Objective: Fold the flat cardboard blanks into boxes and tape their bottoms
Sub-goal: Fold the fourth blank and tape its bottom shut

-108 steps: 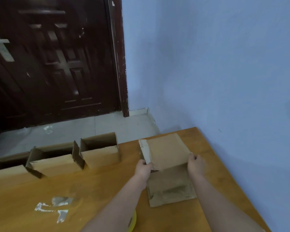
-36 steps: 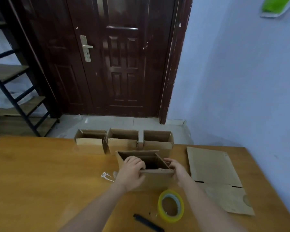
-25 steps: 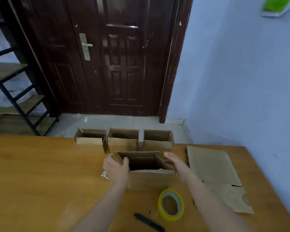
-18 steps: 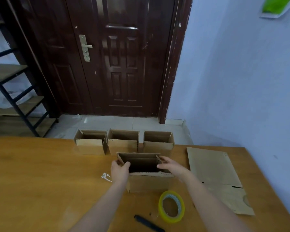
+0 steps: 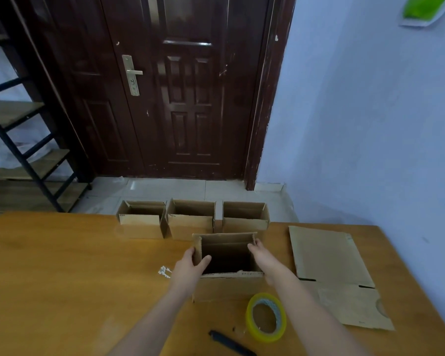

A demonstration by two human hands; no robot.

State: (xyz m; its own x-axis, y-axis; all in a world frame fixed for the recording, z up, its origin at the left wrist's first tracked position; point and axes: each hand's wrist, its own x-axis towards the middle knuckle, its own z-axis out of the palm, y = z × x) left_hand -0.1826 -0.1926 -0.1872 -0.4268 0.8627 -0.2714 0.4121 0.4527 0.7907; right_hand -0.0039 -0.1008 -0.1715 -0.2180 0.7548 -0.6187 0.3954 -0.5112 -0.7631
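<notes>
Head view. An open box [image 5: 228,265] is being held upright on the tabletop [image 5: 62,265], near centre, with its open top facing up. Its left wall is being gripped by the left hand [image 5: 190,267]: the thumb is being hooked inside the wall and the fingers [image 5: 189,253] are being laid along its outside. The right wall is being touched by the right hand [image 5: 263,259], whose fingers are being kept nearly straight along the wall rather than curled round it.

Three finished boxes [image 5: 193,218] are being kept in a row along the far edge, just beyond the held box. Flat blanks [image 5: 326,258] are being stored to the right. A tape roll [image 5: 266,317] and a dark cutter [image 5: 230,344] are being left at the near edge. A scrap of tape [image 5: 164,271] is lying just left of the left hand.

Hazards, as judged:
- The right side is only being pressed, not gripped; if the box is being lifted or pushed, it may skew or slip.
- The far row is being kept close to the table's edge; a hard push of the held box against it may drive those boxes off onto the floor.
- Whether the bottom is being held by tape cannot be told.
</notes>
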